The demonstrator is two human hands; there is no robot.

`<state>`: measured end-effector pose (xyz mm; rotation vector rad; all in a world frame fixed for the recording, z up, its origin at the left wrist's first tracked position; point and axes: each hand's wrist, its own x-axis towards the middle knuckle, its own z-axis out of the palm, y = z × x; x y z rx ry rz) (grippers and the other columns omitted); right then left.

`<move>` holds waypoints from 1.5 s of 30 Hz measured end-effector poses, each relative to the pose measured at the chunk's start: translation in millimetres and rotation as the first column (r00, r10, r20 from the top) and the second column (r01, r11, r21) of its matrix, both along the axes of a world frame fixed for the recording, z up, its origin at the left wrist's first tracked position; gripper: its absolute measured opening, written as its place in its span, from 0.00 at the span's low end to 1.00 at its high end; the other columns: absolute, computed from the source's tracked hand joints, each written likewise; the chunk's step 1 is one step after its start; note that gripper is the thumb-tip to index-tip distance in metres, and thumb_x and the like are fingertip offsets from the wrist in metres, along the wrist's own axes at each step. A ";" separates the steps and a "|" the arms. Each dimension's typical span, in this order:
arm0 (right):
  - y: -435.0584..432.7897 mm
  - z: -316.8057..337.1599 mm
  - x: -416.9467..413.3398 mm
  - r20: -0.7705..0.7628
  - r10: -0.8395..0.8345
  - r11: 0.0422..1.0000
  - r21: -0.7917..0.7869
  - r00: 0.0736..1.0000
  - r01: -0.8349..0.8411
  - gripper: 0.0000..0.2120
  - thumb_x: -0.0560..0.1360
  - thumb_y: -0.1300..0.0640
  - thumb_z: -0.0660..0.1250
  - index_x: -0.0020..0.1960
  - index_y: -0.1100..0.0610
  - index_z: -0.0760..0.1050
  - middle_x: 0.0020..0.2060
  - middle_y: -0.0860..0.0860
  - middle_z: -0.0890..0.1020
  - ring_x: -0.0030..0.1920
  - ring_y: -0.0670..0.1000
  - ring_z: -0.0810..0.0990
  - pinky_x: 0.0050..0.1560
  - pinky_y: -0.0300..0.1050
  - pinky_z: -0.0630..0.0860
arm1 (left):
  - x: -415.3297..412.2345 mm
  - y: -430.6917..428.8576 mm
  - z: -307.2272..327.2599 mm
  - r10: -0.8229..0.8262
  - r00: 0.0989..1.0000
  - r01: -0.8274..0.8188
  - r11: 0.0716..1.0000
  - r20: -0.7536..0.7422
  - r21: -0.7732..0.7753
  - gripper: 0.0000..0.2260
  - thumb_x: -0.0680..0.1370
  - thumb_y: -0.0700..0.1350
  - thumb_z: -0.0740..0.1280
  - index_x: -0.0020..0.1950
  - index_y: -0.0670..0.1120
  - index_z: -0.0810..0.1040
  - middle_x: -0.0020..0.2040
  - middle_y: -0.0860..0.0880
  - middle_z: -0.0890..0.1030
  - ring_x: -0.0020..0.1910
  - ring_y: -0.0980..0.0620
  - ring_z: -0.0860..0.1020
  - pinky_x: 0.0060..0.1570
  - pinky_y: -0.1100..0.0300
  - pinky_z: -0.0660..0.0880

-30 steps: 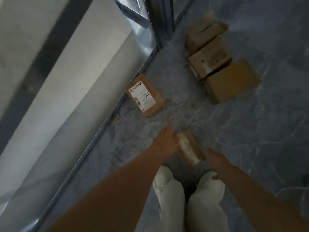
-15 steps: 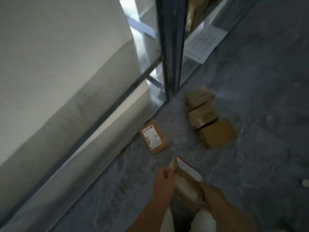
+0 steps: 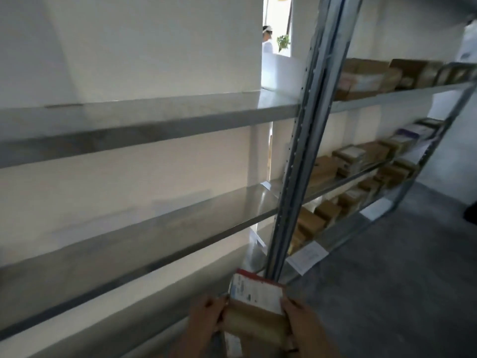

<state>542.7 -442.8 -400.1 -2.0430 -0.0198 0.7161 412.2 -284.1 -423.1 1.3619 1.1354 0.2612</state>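
1. The cardboard parcel (image 3: 255,321) is held low in front of the metal shelving (image 3: 304,151). The left hand (image 3: 206,319) and right hand (image 3: 302,321) curl their fingers round its side edges.
2. Its white, red-edged label (image 3: 255,293) faces up, the print too blurred to read.
3. Brown boxes (image 3: 366,76) fill the right-hand shelves.

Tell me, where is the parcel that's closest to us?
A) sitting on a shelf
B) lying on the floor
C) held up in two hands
C: the left hand and the right hand grip the parcel by its two sides, holding it up in front of the metal shelves.
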 end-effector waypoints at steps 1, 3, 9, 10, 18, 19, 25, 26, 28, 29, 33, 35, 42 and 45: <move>-3.1 25.0 -18.8 0.010 0.013 0.996 0.090 1.000 -0.014 0.08 0.80 0.56 0.64 0.53 0.56 0.81 0.56 0.57 0.82 0.55 0.56 0.80 0.62 0.54 0.75 | -15.3 -4.4 18.7 0.016 1.000 -0.016 1.000 0.004 -0.019 0.12 0.79 0.46 0.68 0.37 0.43 0.78 0.35 0.42 0.82 0.36 0.47 0.80 0.38 0.63 0.78; -8.0 53.1 -45.9 0.024 0.061 0.975 0.213 0.998 -0.065 0.09 0.80 0.56 0.65 0.56 0.56 0.80 0.52 0.55 0.83 0.51 0.55 0.81 0.52 0.53 0.81 | -49.4 -10.1 43.9 0.113 0.989 -0.112 0.994 0.093 -0.017 0.12 0.78 0.47 0.68 0.41 0.39 0.77 0.43 0.35 0.83 0.45 0.39 0.82 0.50 0.49 0.81; -28.3 102.9 -124.6 0.172 0.176 0.898 0.376 0.969 -0.229 0.07 0.78 0.54 0.68 0.54 0.46 0.75 0.52 0.49 0.81 0.52 0.50 0.81 0.52 0.50 0.82 | -159.5 -58.7 100.0 0.210 0.936 -0.220 0.975 0.283 0.006 0.16 0.80 0.53 0.65 0.60 0.42 0.79 0.54 0.43 0.83 0.55 0.46 0.81 0.55 0.51 0.80; -29.1 106.0 -137.0 0.171 0.201 0.883 0.395 0.964 -0.254 0.07 0.78 0.54 0.68 0.55 0.47 0.74 0.52 0.49 0.81 0.52 0.50 0.81 0.50 0.49 0.82 | -178.1 -66.1 109.0 0.220 0.926 -0.233 0.972 0.308 0.005 0.17 0.80 0.53 0.65 0.62 0.43 0.79 0.55 0.44 0.83 0.56 0.46 0.81 0.59 0.50 0.79; 5.3 151.4 -254.6 0.222 0.465 0.732 0.448 0.857 -0.513 0.12 0.77 0.57 0.70 0.57 0.47 0.73 0.55 0.49 0.80 0.55 0.49 0.80 0.46 0.44 0.82 | -332.2 -76.0 155.8 0.280 0.885 -0.325 0.943 0.372 0.064 0.14 0.81 0.52 0.62 0.59 0.46 0.81 0.53 0.47 0.85 0.56 0.49 0.82 0.62 0.51 0.77; 14.3 158.5 -272.9 0.236 0.486 0.714 0.447 0.842 -0.538 0.12 0.77 0.57 0.70 0.57 0.47 0.73 0.55 0.49 0.81 0.54 0.49 0.80 0.43 0.43 0.82 | -353.4 -72.3 159.7 0.302 0.870 -0.349 0.935 0.389 0.056 0.14 0.82 0.52 0.62 0.58 0.46 0.81 0.52 0.47 0.85 0.56 0.49 0.82 0.62 0.51 0.77; 77.1 183.1 -407.6 0.220 0.622 0.623 0.442 0.751 -0.645 0.20 0.79 0.45 0.65 0.70 0.43 0.67 0.59 0.48 0.79 0.57 0.50 0.79 0.53 0.53 0.81 | -498.9 -46.1 175.3 0.425 0.790 -0.495 0.867 0.441 0.050 0.12 0.79 0.54 0.65 0.57 0.50 0.81 0.51 0.50 0.85 0.56 0.51 0.81 0.59 0.46 0.78; 86.9 183.5 -435.1 0.224 0.653 0.596 0.437 0.723 -0.674 0.17 0.79 0.45 0.64 0.67 0.44 0.71 0.58 0.48 0.81 0.54 0.48 0.81 0.47 0.48 0.82 | -525.8 -43.5 175.4 0.441 0.782 -0.514 0.856 0.440 0.056 0.12 0.79 0.55 0.66 0.57 0.51 0.81 0.51 0.51 0.85 0.57 0.52 0.81 0.59 0.45 0.77; 105.4 182.6 -491.9 0.236 0.706 0.543 0.424 0.668 -0.725 0.10 0.79 0.45 0.63 0.59 0.45 0.76 0.53 0.49 0.84 0.47 0.44 0.83 0.33 0.38 0.80 | -580.0 -39.6 172.8 0.486 0.742 -0.566 0.824 0.462 0.043 0.11 0.79 0.54 0.66 0.58 0.53 0.81 0.52 0.52 0.85 0.57 0.52 0.80 0.59 0.44 0.77; 114.9 181.7 -520.1 0.242 0.725 0.523 0.414 0.644 -0.745 0.09 0.80 0.46 0.64 0.58 0.45 0.77 0.52 0.48 0.84 0.46 0.44 0.83 0.32 0.37 0.79 | -606.9 -37.9 170.4 0.508 0.719 -0.591 0.806 0.475 0.033 0.11 0.79 0.53 0.66 0.59 0.53 0.81 0.52 0.52 0.85 0.57 0.52 0.81 0.59 0.45 0.77; 150.8 177.2 -627.2 0.263 0.784 0.448 0.387 0.562 -0.806 0.17 0.79 0.47 0.66 0.67 0.46 0.71 0.59 0.50 0.80 0.53 0.49 0.82 0.44 0.46 0.83 | -709.7 -32.1 158.2 0.598 0.619 -0.688 0.726 0.510 -0.016 0.11 0.80 0.52 0.65 0.61 0.53 0.80 0.52 0.50 0.85 0.56 0.52 0.82 0.57 0.47 0.79; 163.3 173.0 -674.3 0.255 0.811 0.422 0.368 0.526 -0.829 0.18 0.79 0.47 0.66 0.68 0.47 0.69 0.62 0.51 0.76 0.55 0.51 0.80 0.41 0.45 0.82 | -754.2 -30.5 152.9 0.659 0.545 -0.749 0.661 0.519 -0.052 0.11 0.79 0.53 0.67 0.60 0.52 0.79 0.53 0.49 0.85 0.57 0.51 0.81 0.55 0.48 0.80; 181.1 150.2 -802.4 0.038 0.912 0.376 0.316 0.407 -0.871 0.20 0.78 0.46 0.67 0.64 0.48 0.62 0.57 0.55 0.77 0.52 0.54 0.79 0.45 0.53 0.82 | -875.4 -45.4 137.4 0.686 0.556 -0.801 0.593 0.469 0.082 0.20 0.69 0.59 0.73 0.58 0.56 0.78 0.57 0.55 0.82 0.57 0.56 0.81 0.58 0.52 0.79; 176.5 136.0 -845.3 -0.037 0.934 0.349 0.313 0.356 -0.883 0.21 0.77 0.49 0.68 0.64 0.51 0.61 0.57 0.56 0.77 0.52 0.54 0.79 0.40 0.51 0.83 | -912.0 -57.9 124.4 0.706 0.546 -0.825 0.548 0.450 0.141 0.25 0.67 0.55 0.77 0.62 0.56 0.76 0.59 0.56 0.82 0.59 0.57 0.80 0.59 0.57 0.77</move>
